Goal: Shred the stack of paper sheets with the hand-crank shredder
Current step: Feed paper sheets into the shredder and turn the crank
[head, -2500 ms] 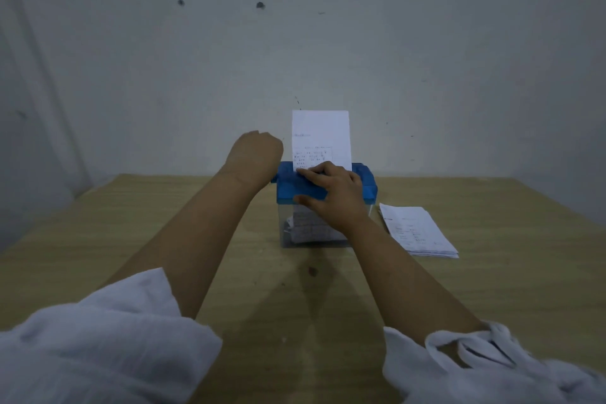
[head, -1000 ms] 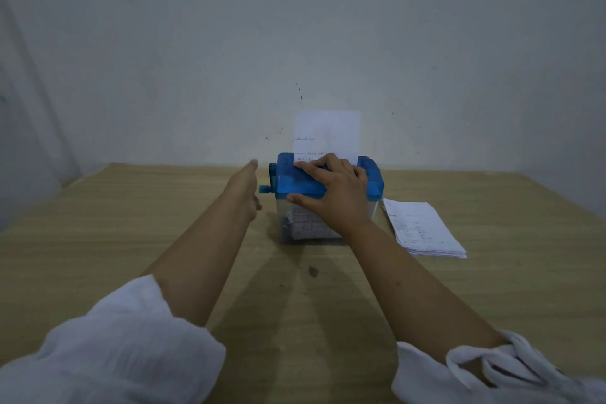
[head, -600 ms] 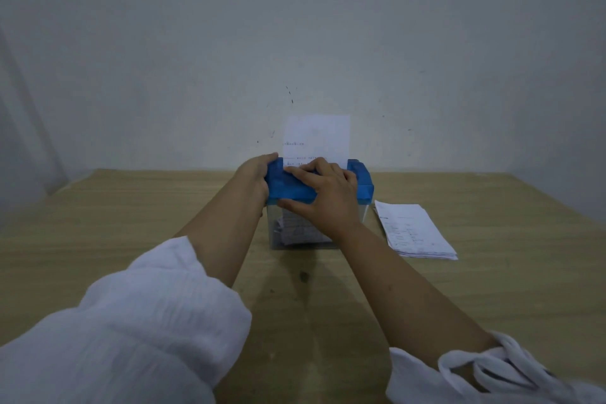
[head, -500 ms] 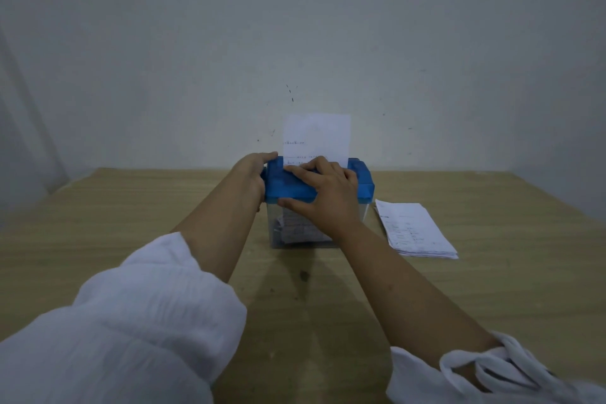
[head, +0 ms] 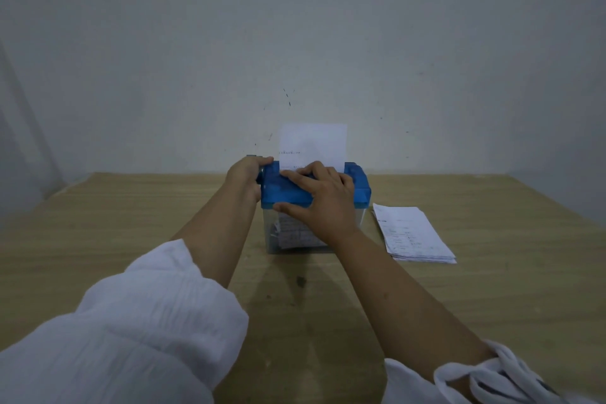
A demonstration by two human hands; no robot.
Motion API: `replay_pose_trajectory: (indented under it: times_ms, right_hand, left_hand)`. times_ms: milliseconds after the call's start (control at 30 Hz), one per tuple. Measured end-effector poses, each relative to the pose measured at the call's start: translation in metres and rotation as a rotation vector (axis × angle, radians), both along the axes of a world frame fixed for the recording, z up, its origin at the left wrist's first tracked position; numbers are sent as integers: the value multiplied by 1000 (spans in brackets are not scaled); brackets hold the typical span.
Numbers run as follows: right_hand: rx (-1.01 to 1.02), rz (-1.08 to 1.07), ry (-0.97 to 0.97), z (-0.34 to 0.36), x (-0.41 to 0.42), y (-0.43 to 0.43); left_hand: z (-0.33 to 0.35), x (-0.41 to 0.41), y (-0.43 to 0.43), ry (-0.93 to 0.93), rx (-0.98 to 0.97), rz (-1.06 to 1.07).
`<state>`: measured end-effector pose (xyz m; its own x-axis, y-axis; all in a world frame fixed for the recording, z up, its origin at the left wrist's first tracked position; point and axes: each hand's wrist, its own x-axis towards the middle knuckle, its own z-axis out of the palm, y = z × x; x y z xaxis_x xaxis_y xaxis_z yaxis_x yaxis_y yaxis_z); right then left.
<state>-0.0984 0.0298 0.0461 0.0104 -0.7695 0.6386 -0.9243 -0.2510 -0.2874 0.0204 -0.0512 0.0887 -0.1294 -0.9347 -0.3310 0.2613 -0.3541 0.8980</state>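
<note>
Mid-task, one sheet in the machine. The shredder (head: 314,193) — blue top on a clear bin — stands near the middle of the wooden table (head: 131,223), close to the back wall. A single paper sheet (head: 313,144) stands upright in the top slot; roughly the upper part of it shows above the blue lid, with a line or two of print just above the slot.

Right hand (head: 323,203) lies flat over the blue top, fingers (head: 295,175) spread and pressing down, thumb along the front edge — bracing the unit, not gripping anything closed. Left hand (head: 246,177) is at the left end of the lid, fingers curled around what is most likely the crank; the handle itself is almost wholly hidden behind the hand.

Clear bin (head: 285,233) holds shredded paper, visible through the front wall; it looks partly filled, exact level unclear behind the right wrist.

Stack of paper sheets (head: 413,233) lies flat on the table just right of the shredder, not touching it. Several sheets remain, count not readable.

Judgement: some paper is done, the current sheet is partway through, and the stack is left to feed.
</note>
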Motion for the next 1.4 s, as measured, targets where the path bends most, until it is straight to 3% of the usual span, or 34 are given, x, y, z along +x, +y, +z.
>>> replay_pose_trajectory:
  times_ms: [533, 767, 1100, 1400]
  right_hand:
    - [28, -7, -20, 1, 1, -1]
    - [58, -23, -12, 3, 1, -1]
    - [74, -37, 12, 5, 1, 0]
    - [79, -49, 15, 6, 3, 1]
  left_hand:
    - [-10, -3, 12, 193, -436, 223]
    - [-3, 2, 28, 308, -357, 299]
    - [-39, 19, 56, 200, -388, 443]
    - [-79, 20, 73, 113, -214, 458]
